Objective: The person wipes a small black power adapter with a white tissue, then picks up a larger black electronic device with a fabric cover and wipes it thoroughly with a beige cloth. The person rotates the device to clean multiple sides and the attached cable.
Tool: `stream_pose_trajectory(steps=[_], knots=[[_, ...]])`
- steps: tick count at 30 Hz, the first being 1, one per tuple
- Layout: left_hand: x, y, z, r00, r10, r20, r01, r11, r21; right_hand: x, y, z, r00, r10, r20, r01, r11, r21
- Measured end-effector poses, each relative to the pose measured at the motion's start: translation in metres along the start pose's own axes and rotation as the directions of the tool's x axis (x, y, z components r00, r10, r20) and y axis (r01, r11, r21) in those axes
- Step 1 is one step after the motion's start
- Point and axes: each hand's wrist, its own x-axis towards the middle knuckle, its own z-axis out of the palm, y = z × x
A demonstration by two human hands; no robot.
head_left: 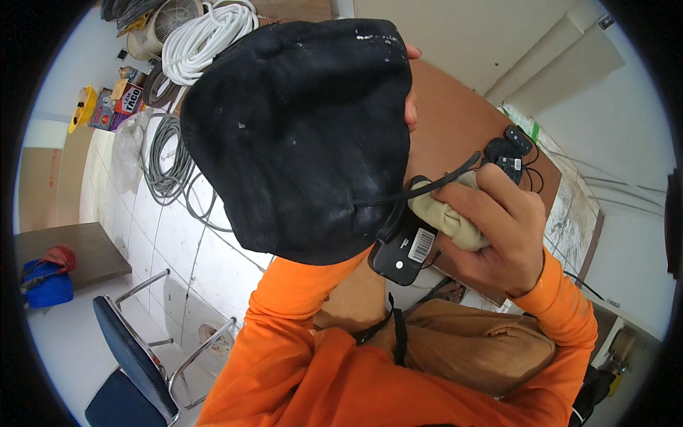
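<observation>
A large black leather-like bag [299, 135] with pale scuffs fills the middle of the view, held up above my lap. My left hand [411, 107] grips it from behind; only some fingertips show at its right edge. Closed round a crumpled beige cloth [452, 217] is my right hand [498, 228], just right of the bag. A thin black strap [420, 191] runs from the bag's lower right to the fingers of that hand. Below the cloth there is a flat black device [404, 252] with a barcode label; what holds it up is hidden.
Black devices with cables [506, 153] lie on the brown table [455, 114] at right. Coiled white hose [206, 43], grey cable [169, 160] and boxes [124, 99] are at far left. A blue chair [131, 349] stands at near left on white tiles.
</observation>
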Motion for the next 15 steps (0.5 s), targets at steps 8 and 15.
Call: stream_pose_trajectory(steps=[8, 15], knots=[[-0.004, -0.001, 0.015, 0.996, -0.041, -0.076, 0.038, 0.998, -0.046, 0.006, -0.014, 0.010, 0.996, -0.011, 0.085, 0.010, 1.000, 0.013], [-0.004, -0.002, 0.016, 0.993, -0.044, -0.113, 0.038, 0.997, -0.061, 0.004, -0.023, 0.019, 0.993, -0.053, 0.102, 0.047, 0.997, 0.062]])
